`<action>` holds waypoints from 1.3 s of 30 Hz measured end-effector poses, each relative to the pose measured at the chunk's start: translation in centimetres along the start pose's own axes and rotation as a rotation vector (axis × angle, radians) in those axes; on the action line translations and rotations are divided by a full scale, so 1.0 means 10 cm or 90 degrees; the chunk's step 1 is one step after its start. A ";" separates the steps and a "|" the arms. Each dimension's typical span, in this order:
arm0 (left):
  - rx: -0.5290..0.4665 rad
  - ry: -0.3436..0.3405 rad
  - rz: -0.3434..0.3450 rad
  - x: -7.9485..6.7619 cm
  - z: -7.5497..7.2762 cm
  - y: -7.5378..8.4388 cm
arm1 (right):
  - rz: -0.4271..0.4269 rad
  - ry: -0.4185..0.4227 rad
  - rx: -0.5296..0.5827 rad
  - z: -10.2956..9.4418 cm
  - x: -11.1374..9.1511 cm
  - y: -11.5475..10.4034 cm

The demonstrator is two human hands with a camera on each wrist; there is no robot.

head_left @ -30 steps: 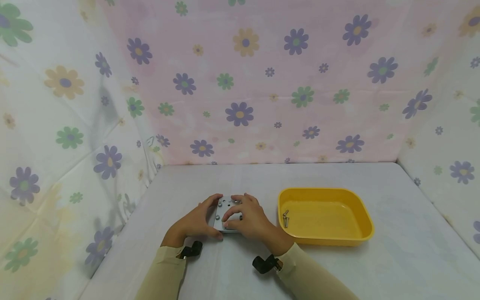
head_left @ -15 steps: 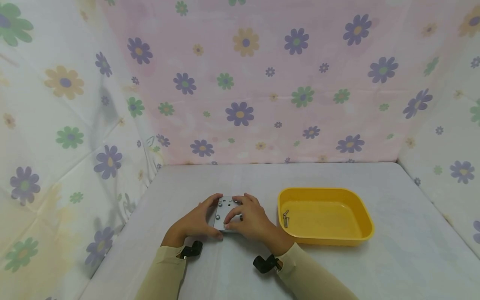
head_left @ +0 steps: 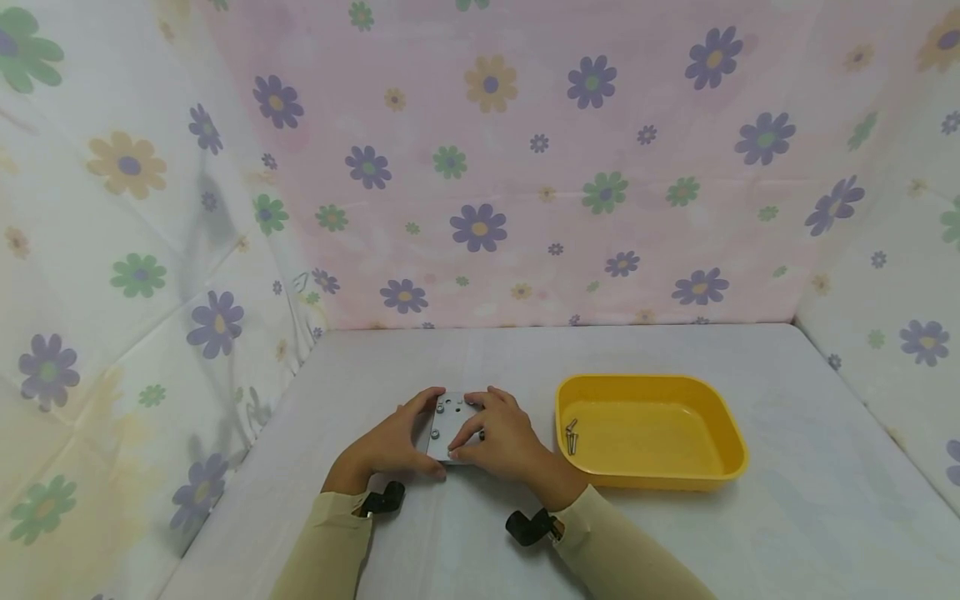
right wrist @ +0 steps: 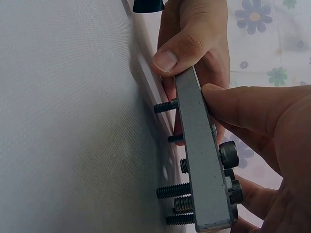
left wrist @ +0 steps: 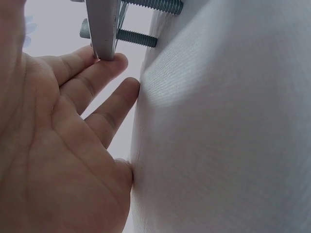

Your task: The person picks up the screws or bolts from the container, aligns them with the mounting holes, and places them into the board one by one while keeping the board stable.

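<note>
A grey metal plate [head_left: 454, 425], carrying several screws, is raised slightly above the white table. My left hand [head_left: 392, 443] grips its left side, thumb at the near edge and fingers at the far one. At the plate's near edge, the thumb and index finger of my right hand [head_left: 501, 440] pinch a screw, its head hidden by the fingertips. Opposite them, in the right wrist view, a threaded shank [right wrist: 165, 106] sticks out underneath. Other socket-head screws [right wrist: 228, 154] pass through the plate [right wrist: 204, 165]. The left wrist view shows fingers [left wrist: 99, 80] under the plate's edge.
To the right of my hands stands a yellow tray [head_left: 652, 482], with several loose screws [head_left: 572, 440] at its left end. Flowered cloth [head_left: 540, 183] walls in the white table [head_left: 825, 500] at the back and sides.
My right thumb and index finger have sunk slightly closer to the plate's near corner, and the index finger is more bent. The left hand, plate and tray stay where they were.
</note>
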State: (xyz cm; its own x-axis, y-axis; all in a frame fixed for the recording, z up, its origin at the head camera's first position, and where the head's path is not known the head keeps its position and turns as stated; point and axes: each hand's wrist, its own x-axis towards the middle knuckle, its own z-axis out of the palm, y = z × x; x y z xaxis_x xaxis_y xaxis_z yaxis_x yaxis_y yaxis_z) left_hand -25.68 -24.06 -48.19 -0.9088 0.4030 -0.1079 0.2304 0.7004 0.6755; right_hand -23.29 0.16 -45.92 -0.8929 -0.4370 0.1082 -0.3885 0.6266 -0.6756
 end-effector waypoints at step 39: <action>-0.002 0.003 -0.012 0.00 0.01 0.03 | 0.062 0.062 -0.015 -0.28 0.02 -0.18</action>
State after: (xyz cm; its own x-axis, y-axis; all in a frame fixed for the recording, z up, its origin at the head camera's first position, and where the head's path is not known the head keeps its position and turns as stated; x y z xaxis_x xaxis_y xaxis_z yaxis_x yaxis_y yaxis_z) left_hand -25.56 -23.80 -48.01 -0.9145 0.3874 -0.1168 0.2124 0.7054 0.6762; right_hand -23.40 0.75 -42.66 -0.9440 -0.3095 0.1144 -0.3035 0.6786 -0.6688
